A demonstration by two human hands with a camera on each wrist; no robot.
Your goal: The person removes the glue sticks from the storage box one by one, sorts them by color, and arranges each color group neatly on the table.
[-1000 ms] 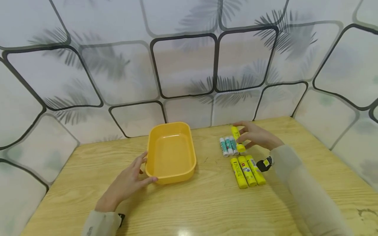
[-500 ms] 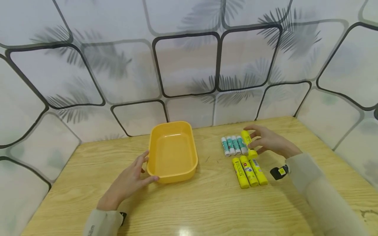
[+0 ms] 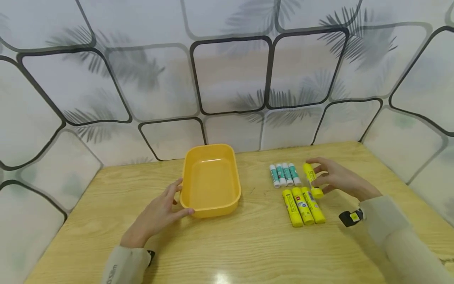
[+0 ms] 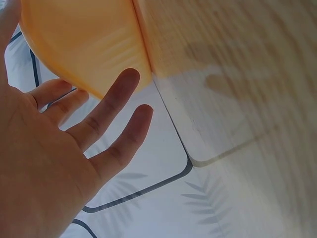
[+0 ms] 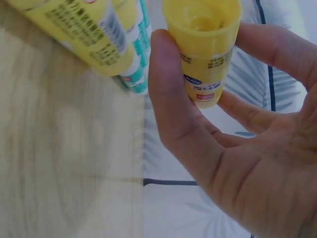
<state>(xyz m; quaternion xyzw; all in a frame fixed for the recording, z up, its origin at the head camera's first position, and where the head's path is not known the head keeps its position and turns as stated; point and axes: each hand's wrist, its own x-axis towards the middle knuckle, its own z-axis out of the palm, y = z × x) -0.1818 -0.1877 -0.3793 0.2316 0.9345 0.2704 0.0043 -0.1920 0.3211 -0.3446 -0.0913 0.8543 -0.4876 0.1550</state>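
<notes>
My right hand (image 3: 342,179) pinches a yellow glue stick (image 3: 309,174) between thumb and fingers at the right of the table. In the right wrist view this glue stick (image 5: 208,59) stands with its round end toward the camera. Just in front of it, three more yellow glue sticks (image 3: 302,206) lie side by side. To its left is a row of several smaller white-and-teal glue sticks (image 3: 286,175). My left hand (image 3: 156,217) rests at the near left corner of an orange tray (image 3: 211,185), thumb on the front rim. Its fingers (image 4: 110,106) look loosely extended in the left wrist view.
The light wooden table (image 3: 227,246) holds everything. A patterned cloth wall (image 3: 227,75) rises behind the table and along both sides. The tray has no objects inside, and bare wood separates it from the glue sticks.
My right hand has moved the yellow glue stick to the right and nearer, away from the small glue sticks, uncovering the rightmost one. The left hand stays at the tray.
</notes>
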